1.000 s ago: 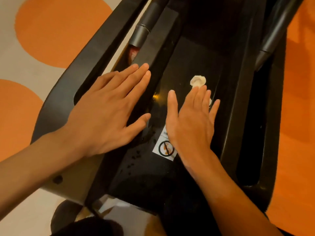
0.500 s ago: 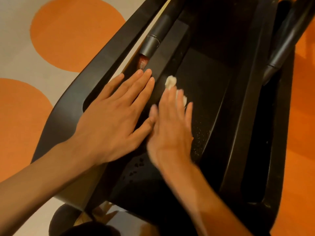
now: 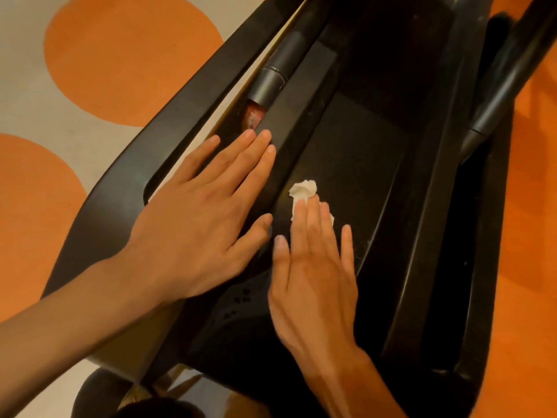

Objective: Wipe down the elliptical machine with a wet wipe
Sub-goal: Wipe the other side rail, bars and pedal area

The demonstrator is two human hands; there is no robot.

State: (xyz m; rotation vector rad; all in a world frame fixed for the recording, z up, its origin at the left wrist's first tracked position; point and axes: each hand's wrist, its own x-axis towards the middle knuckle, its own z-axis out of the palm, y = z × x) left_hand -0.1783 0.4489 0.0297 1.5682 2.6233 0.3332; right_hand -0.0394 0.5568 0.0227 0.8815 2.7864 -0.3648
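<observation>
white wipe [image 3: 303,188] under right fingers [image 3: 314,220]

Elliptical machine [image 3: 126,206]: outer rail of black moulded plastic, matt, with a soft sheen along its edges.
Centre panel [image 3: 355,164]: black, smoother, faintly glossy; pale specks dot its right side.
Left tube [image 3: 271,82]: grey sleeve, smooth, satin finish; metal or plastic, cannot tell.
Right tube [image 3: 497,95]: dark, smooth, with a bright streak of gloss down its length.
Wet wipe [image 3: 303,188]: white, crumpled, soft fibrous sheet, matt.
Floor [image 3: 120,55]: orange rounds on pale grey, matt and even; material unclear.
</observation>
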